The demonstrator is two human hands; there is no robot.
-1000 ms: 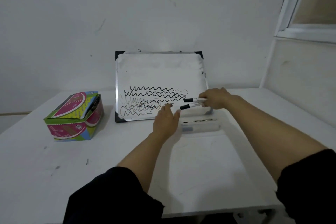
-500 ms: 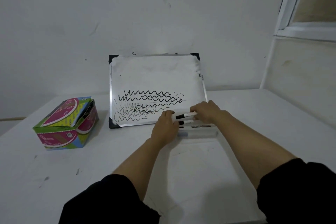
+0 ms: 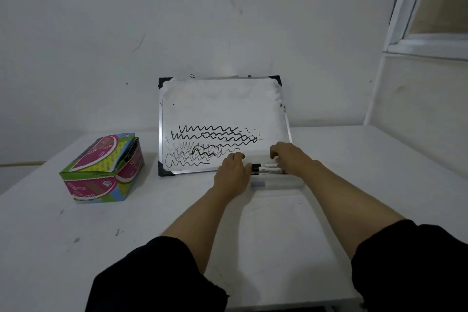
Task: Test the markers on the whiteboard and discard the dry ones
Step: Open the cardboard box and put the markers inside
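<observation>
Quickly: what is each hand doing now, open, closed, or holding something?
Left hand: open, fingers by the marker caps.
Right hand: curled over the two markers; grip cannot be told.

- The whiteboard (image 3: pixel 222 119) stood on the bench (image 3: pixel 278 235), leaning back against the wall (image 3: pixel 202 20).
- A box (image 3: pixel 101 170) sat left of it.
- Two markers (image 3: pixel 268 168) lay side by side at its foot, between the hands (image 3: pixel 234 175).

You're facing a plain white wall (image 3: pixel 202 20), scuffed with grey marks. White table (image 3: pixel 278 235) fills the lower view, smudged and scratched in spots. Window frame (image 3: pixel 415 33) sits upper right, white, with a second wall (image 3: pixel 417 94) below it meeting the first in a corner. Light is dim, flat.
</observation>
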